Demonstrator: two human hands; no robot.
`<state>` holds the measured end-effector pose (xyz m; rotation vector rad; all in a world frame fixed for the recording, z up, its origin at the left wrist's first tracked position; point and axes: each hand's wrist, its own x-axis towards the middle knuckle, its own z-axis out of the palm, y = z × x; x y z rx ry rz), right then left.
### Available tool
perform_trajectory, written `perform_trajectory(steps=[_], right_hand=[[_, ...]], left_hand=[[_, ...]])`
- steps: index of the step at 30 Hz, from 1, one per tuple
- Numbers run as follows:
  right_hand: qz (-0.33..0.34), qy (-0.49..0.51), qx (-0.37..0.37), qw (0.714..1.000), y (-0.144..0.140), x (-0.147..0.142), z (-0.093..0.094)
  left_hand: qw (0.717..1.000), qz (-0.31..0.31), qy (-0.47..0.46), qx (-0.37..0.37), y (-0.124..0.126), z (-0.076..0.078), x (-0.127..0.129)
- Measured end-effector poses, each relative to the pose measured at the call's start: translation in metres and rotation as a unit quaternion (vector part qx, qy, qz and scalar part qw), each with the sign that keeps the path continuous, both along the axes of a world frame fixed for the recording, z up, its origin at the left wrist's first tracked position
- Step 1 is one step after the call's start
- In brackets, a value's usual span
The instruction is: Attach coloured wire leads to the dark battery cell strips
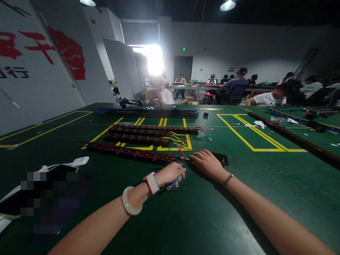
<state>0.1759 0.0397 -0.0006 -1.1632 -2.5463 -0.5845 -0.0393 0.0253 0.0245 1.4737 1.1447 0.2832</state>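
Note:
A long dark strip [130, 153] with red and blue wires along it lies on the green table. At its right end, my left hand [172, 173] is closed around a bundle of blue wires [175, 182]. A ring terminal [169, 188] sticks out below those fingers. My right hand [208, 163] is closed, its fingertips pinching the end of a short green wire [187, 158] beside the strip. A red sleeved wire end [181, 152] points up between the hands. Partly under my right hand lies a flat black piece [224, 159] with a cut-out.
Behind the strip lie several similar dark strips [138, 136] with yellow wires [177, 138] and ring terminals. Black and blue bars [148, 112] stretch across the far side. A long brown bar [292, 134] lies right. White straps [79, 162] lie left. A person [166, 95] sits opposite.

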Motion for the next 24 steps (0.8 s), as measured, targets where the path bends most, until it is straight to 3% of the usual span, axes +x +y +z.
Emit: perform_trajectory(steps=[4,9,14,17,20,22,24], right_hand=[[0.004,0.012,-0.010,1.000,0.001,0.001,-0.001],[-0.028,0.099,-0.025,0.994,0.008,0.002,0.012],[-0.058,0.216,-0.043,0.974,0.012,-0.017,0.051],[-0.009,0.297,-0.130,0.946,0.007,-0.040,0.074],[0.097,0.339,-0.202,0.914,-0.001,-0.064,0.086],[0.140,0.325,-0.203,0.913,-0.004,-0.073,0.087],[0.112,0.303,-0.170,0.931,-0.002,-0.072,0.087]], left_hand=[[0.997,-0.040,0.050,0.051,0.005,0.003,-0.005],[0.994,-0.017,-0.089,-0.069,0.007,-0.009,-0.002],[0.974,0.026,-0.173,-0.144,0.004,-0.013,0.002],[0.966,0.040,-0.197,-0.164,0.001,-0.013,0.003],[0.958,0.041,-0.233,-0.161,-0.001,-0.017,0.001],[0.954,0.035,-0.252,-0.160,-0.002,-0.019,0.000],[0.953,0.034,-0.255,-0.162,-0.002,-0.020,0.000]])
